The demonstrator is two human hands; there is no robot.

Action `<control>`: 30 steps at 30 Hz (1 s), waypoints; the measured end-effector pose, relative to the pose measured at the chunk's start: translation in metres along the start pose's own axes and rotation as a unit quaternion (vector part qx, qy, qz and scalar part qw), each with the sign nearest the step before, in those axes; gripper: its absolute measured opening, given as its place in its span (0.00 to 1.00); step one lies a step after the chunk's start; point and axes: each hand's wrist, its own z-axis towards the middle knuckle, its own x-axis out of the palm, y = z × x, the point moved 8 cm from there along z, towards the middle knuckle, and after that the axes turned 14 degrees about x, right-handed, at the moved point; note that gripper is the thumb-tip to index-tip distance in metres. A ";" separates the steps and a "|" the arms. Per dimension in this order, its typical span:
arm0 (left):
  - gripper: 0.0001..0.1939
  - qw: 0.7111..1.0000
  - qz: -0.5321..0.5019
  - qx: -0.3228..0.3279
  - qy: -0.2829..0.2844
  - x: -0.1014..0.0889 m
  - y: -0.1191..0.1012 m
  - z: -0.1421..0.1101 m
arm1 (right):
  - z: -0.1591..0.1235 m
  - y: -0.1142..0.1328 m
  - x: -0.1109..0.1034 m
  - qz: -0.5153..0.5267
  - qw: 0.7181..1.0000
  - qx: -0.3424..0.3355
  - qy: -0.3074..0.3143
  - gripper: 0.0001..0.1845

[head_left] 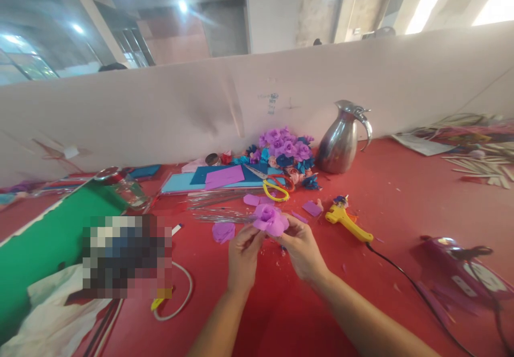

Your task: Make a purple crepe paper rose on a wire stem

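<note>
A purple paper flower [269,218] is held up over the red table between both hands. My left hand [244,247] pinches its underside from the left. On the other side, my right hand [303,244] has its fingers closed on the lower right petals. Just left of the flower lie stacked purple paper petals [224,232]. Behind it are loose purple petals [257,199] and a bundle of thin metal wires [220,215]. Scissors with yellow and red handles [277,188] rest on purple and blue paper sheets [225,177].
Right of my hands lies a yellow glue gun [348,223], its black cord running to a purple power strip [466,266]. A metal jug [340,140] stands behind, beside finished purple flowers [285,145]. At left are a glass jar [122,185] and a green board [76,212].
</note>
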 end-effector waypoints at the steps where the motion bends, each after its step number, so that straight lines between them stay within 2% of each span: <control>1: 0.06 1.000 0.000 0.002 0.001 0.000 0.000 0.000 | -0.001 0.001 0.002 -0.002 1.000 -0.006 0.009 0.09; 7: 0.04 1.000 0.000 0.009 0.003 -0.001 0.001 -0.001 | -0.006 0.011 0.005 -0.054 0.997 -0.058 0.015 0.05; 12: 0.05 0.999 -0.045 0.008 0.005 0.002 0.002 -0.001 | -0.009 0.016 0.004 -0.120 0.986 -0.112 -0.003 0.02; 20: 0.09 0.996 -0.036 0.021 0.073 0.009 0.007 -0.003 | -0.016 0.025 0.006 -0.192 0.958 -0.211 -0.032 0.03; 30: 0.11 0.995 -0.016 0.034 0.088 0.007 0.006 -0.003 | -0.017 0.030 0.011 -0.240 0.945 -0.218 -0.027 0.02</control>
